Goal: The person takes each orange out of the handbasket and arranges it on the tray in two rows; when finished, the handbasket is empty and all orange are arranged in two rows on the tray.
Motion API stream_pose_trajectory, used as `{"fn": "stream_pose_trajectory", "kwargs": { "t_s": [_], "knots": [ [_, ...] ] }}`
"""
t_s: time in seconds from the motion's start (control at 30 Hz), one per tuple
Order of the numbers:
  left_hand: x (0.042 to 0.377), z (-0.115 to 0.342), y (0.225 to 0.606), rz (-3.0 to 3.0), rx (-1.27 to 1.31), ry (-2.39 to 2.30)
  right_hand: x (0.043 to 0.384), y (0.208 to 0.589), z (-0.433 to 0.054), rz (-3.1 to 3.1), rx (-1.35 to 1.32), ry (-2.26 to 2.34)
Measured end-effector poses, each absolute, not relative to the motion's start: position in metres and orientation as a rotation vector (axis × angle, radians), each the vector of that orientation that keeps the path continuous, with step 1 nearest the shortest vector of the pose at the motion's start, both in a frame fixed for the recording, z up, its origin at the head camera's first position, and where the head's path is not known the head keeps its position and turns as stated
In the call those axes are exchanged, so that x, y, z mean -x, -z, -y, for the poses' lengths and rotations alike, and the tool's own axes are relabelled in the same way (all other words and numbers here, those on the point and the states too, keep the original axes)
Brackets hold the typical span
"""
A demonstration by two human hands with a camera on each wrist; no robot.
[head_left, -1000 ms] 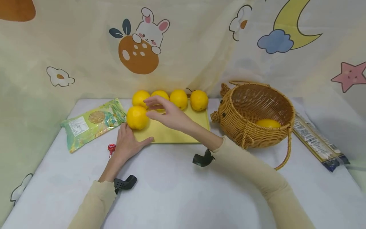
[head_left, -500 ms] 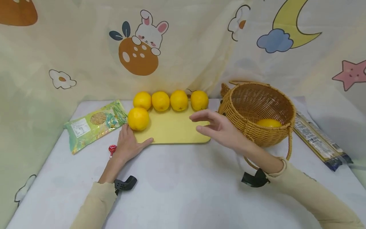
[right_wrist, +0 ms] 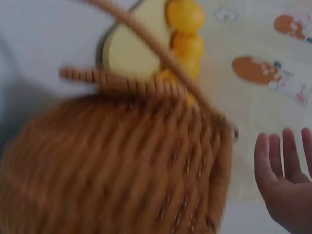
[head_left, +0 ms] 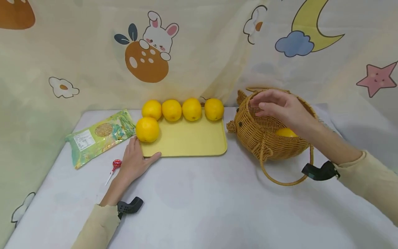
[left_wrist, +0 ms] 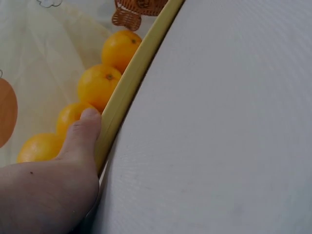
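My left hand (head_left: pixel 133 160) rests at the near left corner of a yellow tray (head_left: pixel 186 141), its fingers along the left side and its thumb by the front edge. In the left wrist view the thumb (left_wrist: pixel 83 131) lies over the tray's rim (left_wrist: pixel 124 92). Several oranges (head_left: pixel 172 110) line the tray's back, and another orange (head_left: pixel 147 129) sits in front of the leftmost. My right hand (head_left: pixel 286 107), holding nothing, is over the mouth of a pig-shaped wicker basket (head_left: pixel 255 135). Inside the basket an orange (head_left: pixel 285 132) shows partly.
Left of the tray lies a green food packet (head_left: pixel 99 136), with a red lollipop (head_left: pixel 116 165) nearer me. A long packet lies right of the basket, mostly behind my right arm. The basket's handle (head_left: pixel 281 183) hangs down in front. A printed cloth (head_left: pixel 202 52) stands behind the table.
My right hand has moved from the oranges on the left across to the right, over the basket. My left hand stays at the tray's corner, and the oranges keep their places.
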State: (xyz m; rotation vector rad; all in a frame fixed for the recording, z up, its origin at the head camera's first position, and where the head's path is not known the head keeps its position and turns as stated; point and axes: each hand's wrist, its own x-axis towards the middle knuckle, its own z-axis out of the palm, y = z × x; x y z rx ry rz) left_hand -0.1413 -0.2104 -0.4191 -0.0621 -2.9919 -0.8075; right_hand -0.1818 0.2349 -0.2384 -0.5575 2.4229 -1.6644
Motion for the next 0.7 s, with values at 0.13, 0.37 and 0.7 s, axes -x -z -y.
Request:
{"fn": "stream_pose_trajectory", "kwargs": {
  "t_s": [0.13, 0.37, 0.7],
  "knots": [
    [0.141, 0.212, 0.418, 2.997, 0.065, 0.817, 0.210, 0.224, -0.249, -2.447, 0.545, 1.472],
    [0.142, 0.213, 0.419, 2.999, 0.060, 0.830, 0.255, 0.213, -0.267, -2.457, 0.598, 0.982],
    [0.142, 0.211, 0.420, 2.987, 0.063, 0.827, 0.286, 0.211, -0.275, -2.316, 0.781, 0.973]
  ]
}}
